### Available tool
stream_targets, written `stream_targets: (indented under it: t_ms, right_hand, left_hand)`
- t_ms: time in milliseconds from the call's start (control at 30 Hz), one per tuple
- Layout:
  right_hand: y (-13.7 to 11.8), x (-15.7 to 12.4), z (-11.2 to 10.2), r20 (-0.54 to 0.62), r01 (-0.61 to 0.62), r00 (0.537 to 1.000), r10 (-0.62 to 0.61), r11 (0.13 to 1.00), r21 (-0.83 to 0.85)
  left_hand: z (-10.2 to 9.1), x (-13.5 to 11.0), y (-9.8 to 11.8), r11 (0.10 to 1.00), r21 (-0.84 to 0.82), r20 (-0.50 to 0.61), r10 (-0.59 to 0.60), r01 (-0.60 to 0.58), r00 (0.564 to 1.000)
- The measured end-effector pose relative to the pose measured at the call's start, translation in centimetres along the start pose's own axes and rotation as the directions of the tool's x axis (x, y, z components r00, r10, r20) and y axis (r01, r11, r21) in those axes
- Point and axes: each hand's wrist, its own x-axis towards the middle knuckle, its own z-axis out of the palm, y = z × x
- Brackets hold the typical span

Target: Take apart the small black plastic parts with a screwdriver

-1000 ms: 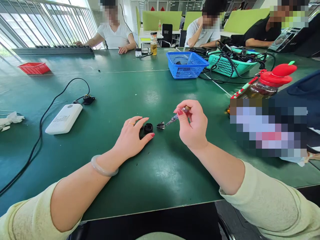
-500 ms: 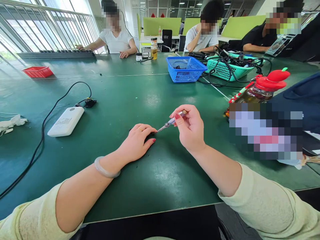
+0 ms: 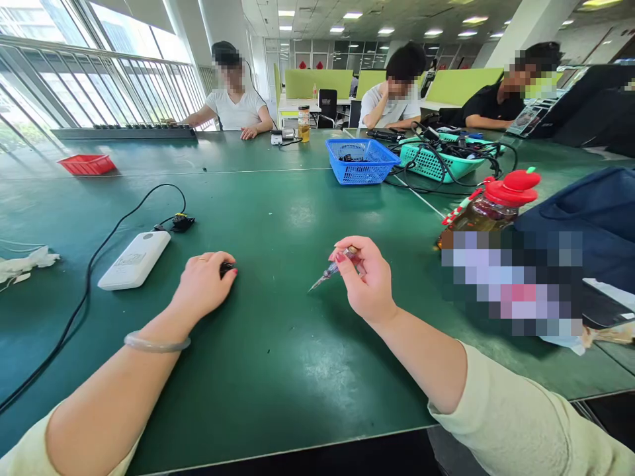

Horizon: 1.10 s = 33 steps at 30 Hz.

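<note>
My left hand is closed around a small black part, just right of a white power bank. Most of that part is hidden under my fingers, so its kind cannot be made out. In my right hand is a screwdriver with a clear handle, pinched between thumb and fingers. Its thin metal tip points down and left, close to the green tabletop. The two hands are well apart.
A black cable runs along the left to a small black module by the power bank. Farther off are a red tray, a blue basket and a green basket of cables. A red-lidded bottle stands right. Several people sit across.
My left hand has moved left with the black part, away from the screwdriver tip. My right hand still holds the screwdriver, now slightly lower in view. The camera has tilted up.
</note>
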Motion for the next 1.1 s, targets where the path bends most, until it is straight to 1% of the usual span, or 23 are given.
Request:
stream_targets:
  t_ms: [67, 133, 200, 300, 433, 667, 800, 867, 933, 1033, 1067, 1100]
  right_hand:
    - [0.0, 0.1, 0.0, -0.003, -0.008, 1.0, 0.008, 1.0, -0.011]
    - [0.0, 0.1, 0.0, -0.002, -0.018, 1.0, 0.018, 1.0, -0.017]
    - [-0.1, 0.1, 0.1, 0.004, -0.021, 1.0, 0.021, 1.0, -0.007]
    - [-0.1, 0.1, 0.1, 0.011, -0.016, 1.0, 0.016, 1.0, 0.007]
    - [0.0, 0.1, 0.1, 0.022, -0.032, 0.999, 0.032, 0.999, -0.003]
    - [0.1, 0.1, 0.0, 0.03, -0.045, 0.999, 0.045, 0.999, -0.007]
    - [0.0, 0.0, -0.1, 0.036, -0.044, 0.998, 0.045, 0.999, -0.013]
    - [0.0, 0.0, -0.1, 0.043, -0.048, 0.998, 0.049, 0.999, -0.021]
    - [0.0, 0.0, 0.0, 0.046, -0.048, 0.998, 0.049, 0.999, -0.024]
    - [0.1, -0.1, 0.0, 0.051, -0.047, 0.998, 0.048, 0.999, -0.027]
    - [0.1, -0.1, 0.0, 0.052, -0.048, 0.997, 0.049, 0.998, -0.029]
    - [0.2, -0.1, 0.0, 0.053, -0.049, 0.997, 0.051, 0.998, -0.032]
  left_hand:
    - [-0.7, 0.0, -2.1, 0.991, 0.087, 0.011, -0.102, 0.101, 0.995]
    - [-1.4, -0.2, -3.8, 0.974, 0.146, 0.03, -0.178, 0.172, 0.984]
    - [-2.0, -0.4, -4.9, 0.959, 0.18, 0.029, -0.225, 0.217, 0.974]
    - [-2.6, -0.7, -5.8, 0.948, 0.2, -0.001, -0.252, 0.247, 0.968]
    - [-3.0, -0.5, -6.1, 0.944, 0.181, -0.004, -0.279, 0.275, 0.96]
    - [-3.7, -0.1, -5.7, 0.925, 0.209, 0.012, -0.328, 0.318, 0.945]
    - [-4.7, -0.6, -5.4, 0.929, 0.156, -0.035, -0.335, 0.336, 0.942]
    - [-5.6, -1.0, -5.4, 0.919, 0.09, -0.069, -0.38, 0.385, 0.922]
    - [-6.5, -1.4, -5.6, 0.888, 0.01, -0.089, -0.458, 0.46, 0.885]
    - [-7.5, -1.9, -6.6, 0.827, -0.101, -0.113, -0.563, 0.554, 0.819]
    - [-7.6, -2.1, -7.1, 0.81, -0.12, -0.117, -0.585, 0.573, 0.803]
    - [-7.7, -2.1, -7.5, 0.803, -0.133, -0.116, -0.595, 0.581, 0.795]
